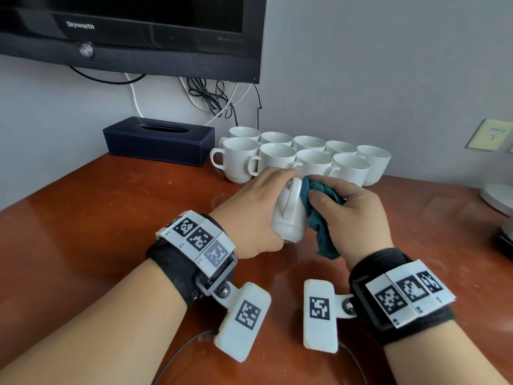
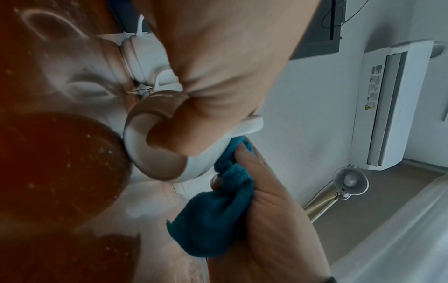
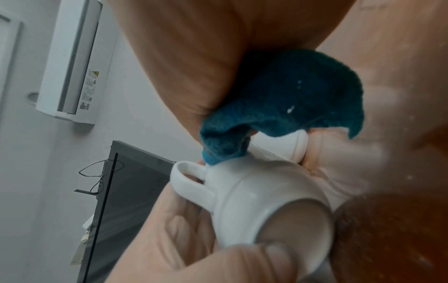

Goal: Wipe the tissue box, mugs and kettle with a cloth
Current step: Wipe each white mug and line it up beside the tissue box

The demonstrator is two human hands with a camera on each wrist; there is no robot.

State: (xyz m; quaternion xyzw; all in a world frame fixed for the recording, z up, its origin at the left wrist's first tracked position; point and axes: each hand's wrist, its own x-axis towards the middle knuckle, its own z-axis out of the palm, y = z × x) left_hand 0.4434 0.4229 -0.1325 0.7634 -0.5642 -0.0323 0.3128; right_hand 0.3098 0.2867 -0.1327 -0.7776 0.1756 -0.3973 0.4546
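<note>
Holding: my left hand (image 1: 249, 215) grips a mug (image 1: 288, 215) tipped on its side, above the table (image 1: 97, 218).
Wiping: my right hand (image 1: 352, 218) pinches a cloth (image 1: 322, 226) against the mug near its rim.
Mug look: white, smooth, shiny, round, with a loop handle (image 3: 191, 181).
Cloth look: dark teal, fuzzy, bunched up.
Other mugs (image 1: 305, 157): nine white ones in two rows by the wall.
Box (image 1: 158, 140): dark blue, long, with an oval slot on top, left of the mugs.
Table look: brown, glossy wood.

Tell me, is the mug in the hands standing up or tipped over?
Tipped. The left hand holds the mug on its side above the table, base toward the camera, while the right hand presses the cloth against it.
</note>
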